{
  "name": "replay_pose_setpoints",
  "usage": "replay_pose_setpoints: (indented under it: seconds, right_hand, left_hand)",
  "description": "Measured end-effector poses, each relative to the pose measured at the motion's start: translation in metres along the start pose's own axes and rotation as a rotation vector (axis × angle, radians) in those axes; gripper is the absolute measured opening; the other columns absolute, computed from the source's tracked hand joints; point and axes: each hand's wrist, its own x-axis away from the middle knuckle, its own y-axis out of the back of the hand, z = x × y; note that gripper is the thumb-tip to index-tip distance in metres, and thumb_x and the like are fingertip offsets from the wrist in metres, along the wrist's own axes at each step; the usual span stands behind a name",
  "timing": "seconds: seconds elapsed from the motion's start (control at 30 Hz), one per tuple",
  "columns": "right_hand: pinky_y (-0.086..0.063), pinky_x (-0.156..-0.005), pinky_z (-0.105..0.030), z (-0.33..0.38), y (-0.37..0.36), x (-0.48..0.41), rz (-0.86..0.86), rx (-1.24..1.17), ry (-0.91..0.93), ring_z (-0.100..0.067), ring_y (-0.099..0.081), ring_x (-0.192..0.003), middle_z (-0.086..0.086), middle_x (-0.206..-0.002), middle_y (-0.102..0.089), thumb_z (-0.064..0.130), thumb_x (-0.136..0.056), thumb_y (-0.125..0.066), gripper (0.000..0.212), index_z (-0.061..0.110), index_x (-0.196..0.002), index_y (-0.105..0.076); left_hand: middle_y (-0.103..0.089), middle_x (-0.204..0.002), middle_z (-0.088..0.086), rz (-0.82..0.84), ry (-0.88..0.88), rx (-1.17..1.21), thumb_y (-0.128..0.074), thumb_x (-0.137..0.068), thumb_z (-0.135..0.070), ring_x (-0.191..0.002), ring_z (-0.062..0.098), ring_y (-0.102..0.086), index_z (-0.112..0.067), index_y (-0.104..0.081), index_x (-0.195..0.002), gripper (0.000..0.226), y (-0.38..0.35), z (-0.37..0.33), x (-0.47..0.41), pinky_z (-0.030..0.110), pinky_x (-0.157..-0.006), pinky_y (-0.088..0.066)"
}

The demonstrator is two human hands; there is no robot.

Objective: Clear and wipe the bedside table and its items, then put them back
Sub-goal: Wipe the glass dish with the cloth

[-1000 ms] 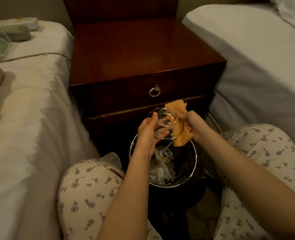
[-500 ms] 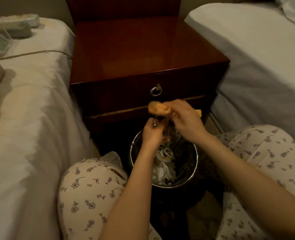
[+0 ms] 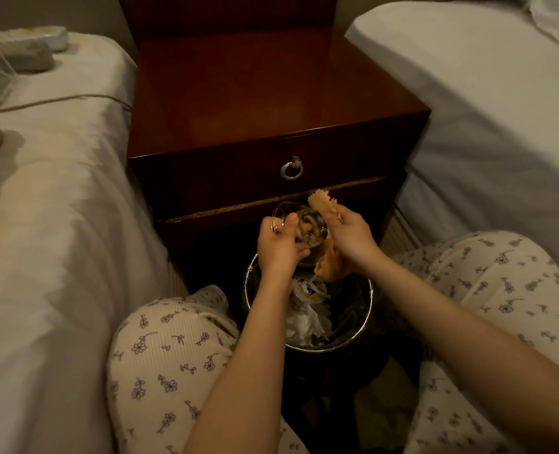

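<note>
Wiping a glass [image 3: 299, 229] over the bin [image 3: 363, 317], in front of the table [image 3: 271, 93].

The left hand [image 3: 278, 247] grips the glass by its rim, thumb on top and fingers curled around it; the right hand [image 3: 350, 235] is clenched on an orange cloth [image 3: 325, 260] pressed against the glass's side. The glass looks light, rigid, smooth and breakable, so likely slippery; holding it around the wall with 1 hand seems safest. The tabletop is bare.

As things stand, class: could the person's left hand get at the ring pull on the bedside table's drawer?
Probably not yet: the left hand grips a glass dish. The ring pull itself sits uncovered just above, so the way is free once the dish is put down.
</note>
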Motion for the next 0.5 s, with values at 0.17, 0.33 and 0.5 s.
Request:
replay_pose_setpoints:
  seconds: [0.17,0.33,0.5]
  right_hand:
    - [-0.05,-0.082,-0.033,-0.008,-0.011,0.007,0.04,-0.014,-0.117,-0.023,-0.061,-0.097,-0.007,-0.102,-0.063,0.027,-0.098,-0.043,0.029,0.012,-0.117,-0.059]
    - [-0.039,-0.066,-0.016,-0.003,-0.008,0.008,-0.137,0.162,0.175,-0.012,-0.053,-0.091,-0.003,-0.105,-0.058,0.016,-0.097,-0.045,0.024,0.014,-0.118,-0.058]
    - [-0.037,-0.091,-0.025,-0.002,-0.005,0.008,-0.116,0.387,0.312,-0.022,-0.049,-0.112,-0.007,-0.124,-0.055,0.009,-0.097,-0.039,0.034,0.013,-0.128,-0.053]
  left_hand:
    - [-0.059,-0.092,0.007,-0.117,0.073,0.055,-0.048,-0.097,-0.026,-0.083,0.025,-0.064,-0.018,-0.041,-0.077,0.022,0.002,0.008,-0.004,0.025,-0.06,-0.052]
    - [-0.058,-0.09,0.003,-0.008,0.132,0.063,-0.046,-0.098,-0.024,-0.072,0.016,-0.062,-0.013,-0.043,-0.087,0.016,0.001,0.004,-0.003,0.023,-0.06,-0.054]
    - [-0.061,-0.096,0.009,0.114,0.146,0.011,-0.046,-0.097,-0.02,-0.072,0.016,-0.064,-0.017,-0.044,-0.082,0.016,-0.003,0.005,0.001,0.027,-0.062,-0.054]
